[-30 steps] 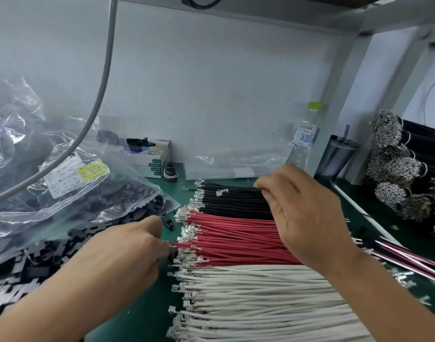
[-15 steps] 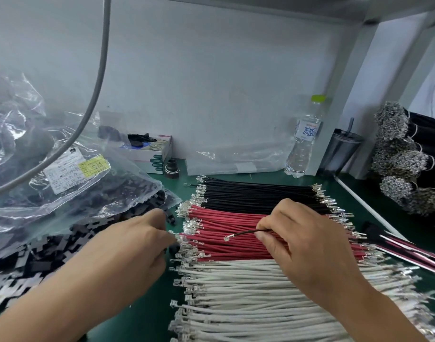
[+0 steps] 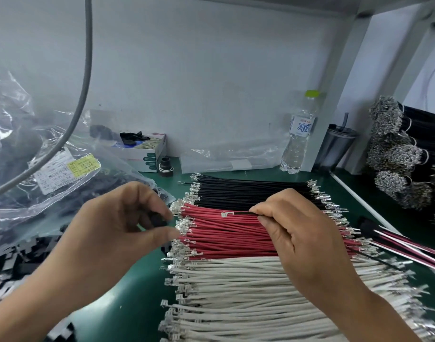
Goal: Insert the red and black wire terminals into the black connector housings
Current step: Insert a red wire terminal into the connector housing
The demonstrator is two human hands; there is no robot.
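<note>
Black plastic shows between your left thumb and fingers: your left hand [image 3: 127, 225] pinches a small black connector housing [image 3: 158, 220] just off the left ends of the red wires [image 3: 226, 233]. Facing it, your right hand [image 3: 302, 233] pinches a single black wire [image 3: 243, 213] between thumb and forefinger, with its metal terminal [image 3: 225, 214] pointing left toward the housing, held above the red row. The terminal and the housing are apart, with a gap between them.

Under your hands the cut wires lie in three side-by-side rows on the green desk [image 3: 137, 299]: black wires [image 3: 248, 191] at the back, red in the middle, white wires [image 3: 236, 292] nearest you, all with silver terminals at their left ends. To your left a clear plastic bag [image 3: 63, 183] with white and yellow labels holds more black housings, and loose black housings [image 3: 19, 257] spill out beside it at the desk's left edge. A grey cable [image 3: 87, 70] hangs down across the bag.

Against the back wall stand a small cardboard box [image 3: 147, 154], a water bottle [image 3: 299, 137] with a green cap and a dark tumbler [image 3: 337, 146]. On the far right are bundled wires [image 3: 396, 154] with their terminals facing you, and a few red-and-black leads [image 3: 413, 250] lying on the desk.
</note>
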